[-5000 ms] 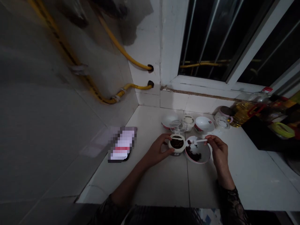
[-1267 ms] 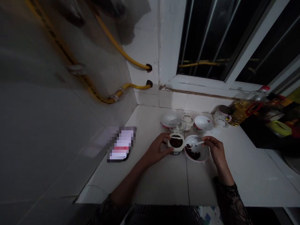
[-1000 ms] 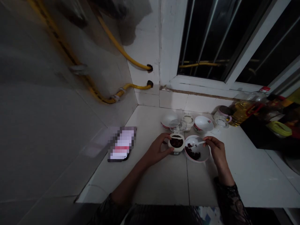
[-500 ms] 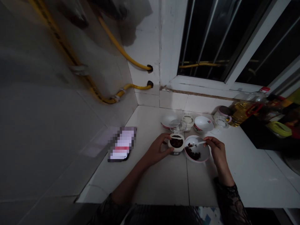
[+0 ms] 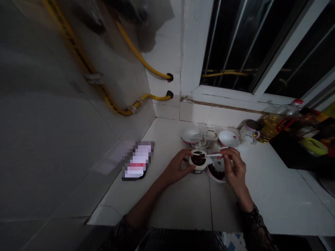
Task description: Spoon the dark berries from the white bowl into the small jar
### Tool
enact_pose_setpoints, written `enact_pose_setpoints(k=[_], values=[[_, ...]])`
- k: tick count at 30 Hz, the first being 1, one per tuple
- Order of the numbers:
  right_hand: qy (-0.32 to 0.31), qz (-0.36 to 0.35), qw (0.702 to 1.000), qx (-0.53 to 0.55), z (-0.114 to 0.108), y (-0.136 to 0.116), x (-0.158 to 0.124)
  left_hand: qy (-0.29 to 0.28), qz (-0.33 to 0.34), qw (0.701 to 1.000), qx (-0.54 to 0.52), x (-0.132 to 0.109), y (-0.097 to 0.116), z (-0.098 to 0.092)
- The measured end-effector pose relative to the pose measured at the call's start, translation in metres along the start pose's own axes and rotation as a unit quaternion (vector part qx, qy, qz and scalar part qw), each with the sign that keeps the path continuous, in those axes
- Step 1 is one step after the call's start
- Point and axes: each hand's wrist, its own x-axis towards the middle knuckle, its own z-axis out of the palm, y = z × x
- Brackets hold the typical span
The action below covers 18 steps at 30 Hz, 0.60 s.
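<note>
My left hand [image 5: 180,165] is wrapped round the near left side of a small white jar [image 5: 198,167], whose lid stands flipped open at the back. Dark reddish bits fill the jar. Between the thumb and fingers of my right hand [image 5: 235,167] is the handle of a small white spoon [image 5: 214,155]. The spoon's tip is over the jar's mouth, with some dark bits at it. Just right of the jar is a white bowl [image 5: 212,176] with a pink rim, holding more dark bits and partly hidden behind my right hand.
Behind are two white bowls, one at left [image 5: 190,134] and one at right [image 5: 229,138], with a closed jar [image 5: 210,136] between them. A phone [image 5: 138,161] lies at left. An oil bottle [image 5: 270,127] and a black box [image 5: 285,150] stand at right.
My right hand has moved left with the spoon, whose tip has gone from the bowl to over the open jar. My left hand keeps its hold on the jar. The view has shifted slightly.
</note>
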Motion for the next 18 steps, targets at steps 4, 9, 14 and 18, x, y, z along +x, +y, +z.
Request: enact_pose_setpoints(k=[4,9,14,18], values=[[-0.048,-0.185,0.979,-0.076,-0.001,-0.002,-0.003,0.006,0.003,1.0,-0.005,0.0,-0.001,0.001],[0.014,-0.118,0.985,-0.127,-0.02,0.014,-0.001,0.006,-0.003,1.0,0.003,0.0,-0.001,0.0],[-0.081,-0.043,0.983,-0.161,-0.038,0.046,0.001,0.002,-0.005,1.0,-0.002,0.0,0.0,0.0],[-0.152,0.003,0.978,-0.141,-0.035,0.053,-0.004,0.008,-0.003,1.0,-0.002,-0.001,0.0,0.001]])
